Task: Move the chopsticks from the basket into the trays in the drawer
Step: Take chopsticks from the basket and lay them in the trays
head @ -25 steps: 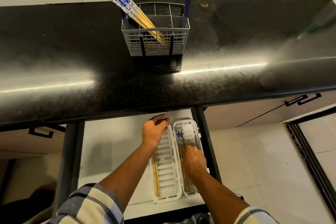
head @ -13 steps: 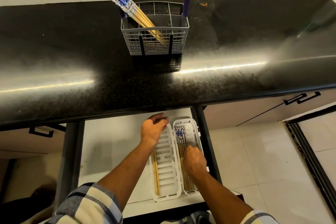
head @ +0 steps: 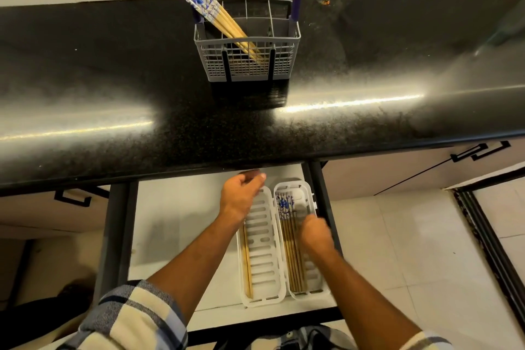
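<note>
A grey cutlery basket [head: 247,65] with a purple handle stands on the black counter and holds a few blue-patterned chopsticks [head: 211,15] that lean to the left. Below the counter, two white slotted trays lie side by side in the open drawer [head: 176,224]. My left hand [head: 238,197] is curled over the far end of the left tray [head: 265,253]. Wooden chopsticks [head: 247,261] run out from under its wrist along that tray's left side. My right hand [head: 315,234], slightly blurred, rests fingers-down on several chopsticks [head: 288,236] lying in the right tray [head: 302,196].
The black counter edge [head: 255,156] overhangs the back of the drawer just above my left hand. Dark drawer rails [head: 326,207] flank both sides. To the right are cabinet doors with black handles [head: 480,150] and a pale tiled floor [head: 397,250].
My left hand has crept slightly toward the far end of the left tray with its fingers curling. My right hand has shifted a little to the right over the right tray's chopsticks.
</note>
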Action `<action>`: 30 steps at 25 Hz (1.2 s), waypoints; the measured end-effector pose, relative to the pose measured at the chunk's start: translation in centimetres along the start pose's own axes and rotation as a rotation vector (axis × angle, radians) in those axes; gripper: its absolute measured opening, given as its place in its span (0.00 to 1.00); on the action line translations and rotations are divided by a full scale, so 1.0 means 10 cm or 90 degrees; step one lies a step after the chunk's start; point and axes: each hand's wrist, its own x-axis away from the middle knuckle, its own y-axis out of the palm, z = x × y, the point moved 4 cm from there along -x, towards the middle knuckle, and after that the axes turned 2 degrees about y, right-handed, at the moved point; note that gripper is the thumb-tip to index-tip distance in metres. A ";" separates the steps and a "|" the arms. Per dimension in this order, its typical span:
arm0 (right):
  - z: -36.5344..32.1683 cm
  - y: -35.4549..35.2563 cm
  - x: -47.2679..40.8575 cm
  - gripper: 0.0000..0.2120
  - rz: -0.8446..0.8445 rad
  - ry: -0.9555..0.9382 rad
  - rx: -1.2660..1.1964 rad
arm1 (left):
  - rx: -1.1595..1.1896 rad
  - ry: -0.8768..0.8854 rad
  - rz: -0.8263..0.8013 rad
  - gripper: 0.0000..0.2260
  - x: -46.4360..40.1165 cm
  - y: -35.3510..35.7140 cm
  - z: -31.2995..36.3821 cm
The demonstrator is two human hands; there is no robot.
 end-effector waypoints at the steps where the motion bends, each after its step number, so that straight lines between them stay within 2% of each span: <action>1: 0.02 -0.12 -0.06 0.03 -0.030 0.022 -0.059 | -0.042 0.013 -0.010 0.11 0.01 -0.02 0.06; 4: 0.00 -0.68 -0.01 0.03 -0.096 0.034 -0.273 | -0.110 0.068 -0.073 0.10 0.06 0.00 0.37; 8: -0.21 -1.47 0.32 0.07 -0.034 -0.064 -0.420 | -0.056 0.158 -0.111 0.08 0.15 0.00 1.01; 15: -1.09 -2.34 0.52 0.09 0.044 -0.275 -0.522 | 0.115 0.281 0.012 0.08 0.10 -0.43 2.40; 19: -1.83 -2.61 0.54 0.08 0.105 -0.417 -0.464 | 0.127 0.303 0.067 0.06 0.00 -0.66 2.83; 23: -2.76 -2.75 0.49 0.06 0.262 -0.526 -0.262 | 0.079 0.262 0.137 0.06 -0.42 -0.72 3.04; 26: -3.25 -2.69 0.32 0.09 0.292 -0.529 -0.148 | 0.000 0.223 0.193 0.07 -0.80 -0.77 3.04; 28: -3.48 -2.63 0.19 0.09 0.299 -0.516 -0.093 | -0.055 0.202 0.227 0.04 -0.97 -0.80 3.10; 30: -3.64 -2.59 0.07 0.08 0.300 -0.505 -0.062 | -0.115 0.215 0.253 0.06 -1.05 -0.80 3.19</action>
